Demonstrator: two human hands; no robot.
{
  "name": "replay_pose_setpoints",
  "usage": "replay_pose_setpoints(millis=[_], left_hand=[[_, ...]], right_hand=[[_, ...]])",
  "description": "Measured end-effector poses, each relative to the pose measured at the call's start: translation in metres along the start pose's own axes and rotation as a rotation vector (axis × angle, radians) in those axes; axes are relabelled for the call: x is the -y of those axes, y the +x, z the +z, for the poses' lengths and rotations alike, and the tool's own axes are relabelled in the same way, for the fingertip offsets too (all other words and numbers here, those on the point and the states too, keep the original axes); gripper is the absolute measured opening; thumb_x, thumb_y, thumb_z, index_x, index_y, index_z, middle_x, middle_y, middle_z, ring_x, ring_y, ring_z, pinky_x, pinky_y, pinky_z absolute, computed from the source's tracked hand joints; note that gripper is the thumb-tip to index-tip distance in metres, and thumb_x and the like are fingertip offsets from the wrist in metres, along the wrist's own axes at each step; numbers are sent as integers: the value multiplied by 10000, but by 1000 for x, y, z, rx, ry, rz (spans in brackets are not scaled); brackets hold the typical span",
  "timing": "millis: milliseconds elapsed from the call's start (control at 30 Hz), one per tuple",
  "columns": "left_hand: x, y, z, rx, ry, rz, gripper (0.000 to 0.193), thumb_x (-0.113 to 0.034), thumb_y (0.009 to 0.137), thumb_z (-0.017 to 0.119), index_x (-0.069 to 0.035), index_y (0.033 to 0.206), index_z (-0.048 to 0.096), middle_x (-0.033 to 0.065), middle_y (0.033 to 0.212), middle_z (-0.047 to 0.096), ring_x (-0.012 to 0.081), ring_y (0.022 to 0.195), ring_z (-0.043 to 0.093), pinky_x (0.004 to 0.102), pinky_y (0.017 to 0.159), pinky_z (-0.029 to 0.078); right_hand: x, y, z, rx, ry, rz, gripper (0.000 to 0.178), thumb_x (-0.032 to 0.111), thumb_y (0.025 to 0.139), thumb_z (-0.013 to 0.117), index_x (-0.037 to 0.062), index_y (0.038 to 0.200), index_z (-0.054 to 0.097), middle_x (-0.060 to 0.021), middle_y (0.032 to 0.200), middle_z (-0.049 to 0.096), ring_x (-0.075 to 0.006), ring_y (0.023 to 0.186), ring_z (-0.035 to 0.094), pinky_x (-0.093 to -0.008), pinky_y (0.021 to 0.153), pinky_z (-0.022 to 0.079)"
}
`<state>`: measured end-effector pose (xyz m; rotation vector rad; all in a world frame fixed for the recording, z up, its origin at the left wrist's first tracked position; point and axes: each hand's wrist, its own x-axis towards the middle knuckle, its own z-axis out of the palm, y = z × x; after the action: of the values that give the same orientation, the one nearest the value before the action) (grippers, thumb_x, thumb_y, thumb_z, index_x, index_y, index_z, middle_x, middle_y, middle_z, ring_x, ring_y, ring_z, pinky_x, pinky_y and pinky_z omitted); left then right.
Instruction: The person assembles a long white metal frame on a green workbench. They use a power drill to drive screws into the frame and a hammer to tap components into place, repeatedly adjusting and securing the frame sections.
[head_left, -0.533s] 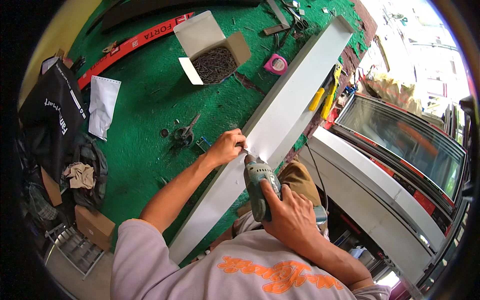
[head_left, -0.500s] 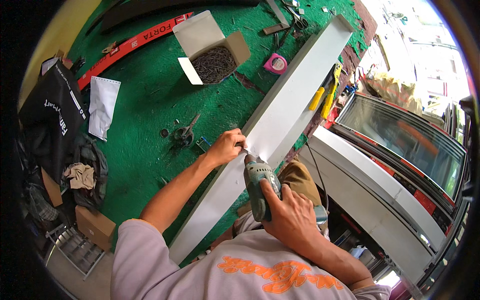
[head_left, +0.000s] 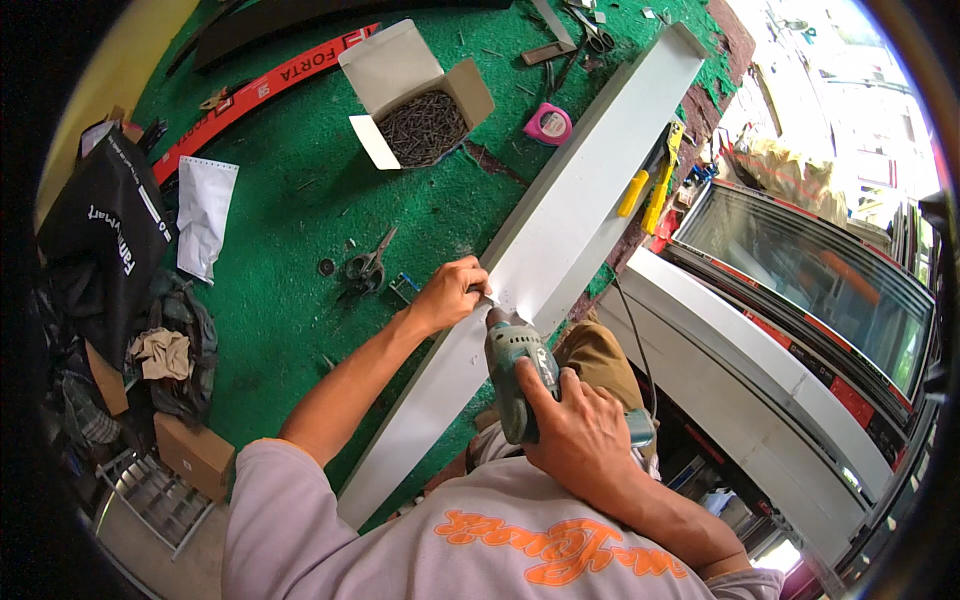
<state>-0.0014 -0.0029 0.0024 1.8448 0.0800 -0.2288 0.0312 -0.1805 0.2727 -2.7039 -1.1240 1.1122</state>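
A long white profile (head_left: 560, 190) lies diagonally across the green bench top (head_left: 270, 370). My right hand (head_left: 575, 415) is wrapped round a green corded power drill (head_left: 512, 370), whose nose points at the profile near its middle. Just left of the drill's tip, my left hand (head_left: 452, 293) rests at the profile's edge, its fingers pinched together. Whatever sits between those fingers is too small to make out. Beyond my left hand lie dark-handled scissors (head_left: 366, 268). Farther off, an opened white carton (head_left: 470, 88) holds many dark screws (head_left: 424, 128).
A pink tape measure (head_left: 549, 124) sits beside the profile, with yellow-handled tools (head_left: 656, 190) across from it. A red level-like bar (head_left: 265, 92) and a white packet (head_left: 207, 218) lie at left. Framed glass panels (head_left: 810, 290) stack at right. The drill's cable (head_left: 632, 335) runs past the bench edge.
Both hands and the drill stay almost in place against the profile. The whole view has shifted very slightly.
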Motion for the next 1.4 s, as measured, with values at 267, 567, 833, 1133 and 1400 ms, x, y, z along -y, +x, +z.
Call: replay_pose_setpoints(millis=[267, 567, 833, 1133, 1400], left_hand=[[1, -1, 1, -20, 8, 28, 146, 34, 730, 624, 2, 848, 704, 142, 883, 651, 302, 829, 667, 378, 736, 530], [2, 0, 1, -25, -4, 30, 147, 36, 731, 622, -3, 847, 704, 141, 876, 648, 301, 826, 668, 375, 729, 529], [2, 0, 2, -25, 10, 26, 143, 39, 726, 632, -4, 845, 699, 141, 865, 639, 304, 815, 662, 377, 719, 525], [0, -2, 3, -32, -1, 15, 142, 33, 725, 624, -1, 843, 695, 143, 866, 631, 312, 820, 656, 385, 722, 521], [-3, -3, 3, -69, 17, 41, 117, 47, 745, 597, -7, 813, 676, 150, 845, 625, 342, 795, 653, 416, 709, 526]], right_hand=[[1, -2, 3, -16, -45, -16, 663, 176, 793, 657, 142, 1426, 463, -182, 936, 578, -317, 810, 664, -413, 691, 500], [1, -2, 3, -16, -63, -28, 650, 172, 799, 653, 139, 1419, 463, -181, 941, 582, -316, 815, 666, -410, 701, 494], [4, -2, 8, -26, -79, -22, 635, 180, 806, 636, 132, 1418, 474, -186, 922, 580, -315, 799, 668, -410, 674, 499], [4, -2, 9, -35, -74, -34, 628, 176, 810, 623, 130, 1421, 483, -186, 924, 575, -309, 792, 655, -395, 671, 485], [6, -4, 12, -66, -93, -52, 598, 169, 820, 615, 130, 1408, 510, -214, 954, 586, -297, 776, 640, -384, 666, 483]])
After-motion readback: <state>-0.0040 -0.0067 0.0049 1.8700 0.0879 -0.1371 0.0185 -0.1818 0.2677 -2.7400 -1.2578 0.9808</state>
